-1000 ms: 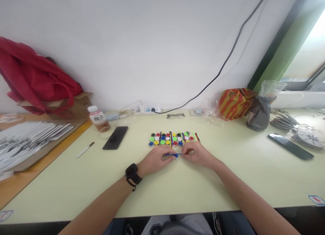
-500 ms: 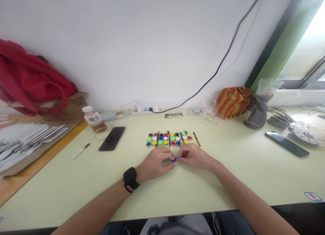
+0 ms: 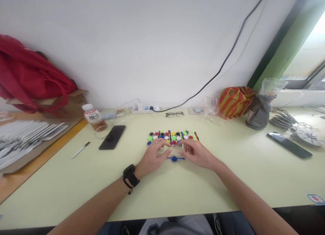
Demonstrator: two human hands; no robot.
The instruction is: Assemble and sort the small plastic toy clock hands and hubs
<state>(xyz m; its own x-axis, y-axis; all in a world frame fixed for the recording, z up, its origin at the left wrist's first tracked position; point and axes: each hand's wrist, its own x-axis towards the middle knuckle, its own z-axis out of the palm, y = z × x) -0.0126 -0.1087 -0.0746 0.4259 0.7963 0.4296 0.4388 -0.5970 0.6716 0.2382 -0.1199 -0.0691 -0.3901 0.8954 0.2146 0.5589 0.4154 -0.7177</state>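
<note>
A blue spinner arrow (image 3: 174, 158) on a round base lies flat on the table, its tip toward the right. My left hand (image 3: 155, 154) hovers just beyond its left side, thumb and fingers apart, holding nothing. On the other side my right hand (image 3: 196, 153) has its fingers curled but apart, also empty, near the front of the coloured rows. Behind both hands are rows of small round discs (image 3: 173, 137) in red, white, green, yellow, blue and black, with bundles of thin coloured arrows (image 3: 195, 136) among them. My left hand hides part of the front row.
A black phone (image 3: 112, 137), a marker-like stick (image 3: 80, 150) and a drink bottle (image 3: 94, 117) are on the left. Glasses (image 3: 175, 114) and a power strip (image 3: 144, 108) lie by the wall. Bags (image 3: 235, 101) and another phone (image 3: 289, 145) are on the right.
Both hands have let go of the blue spinner arrow, which now lies on the table. They have opened and moved apart, a little forward toward the coloured rows.
</note>
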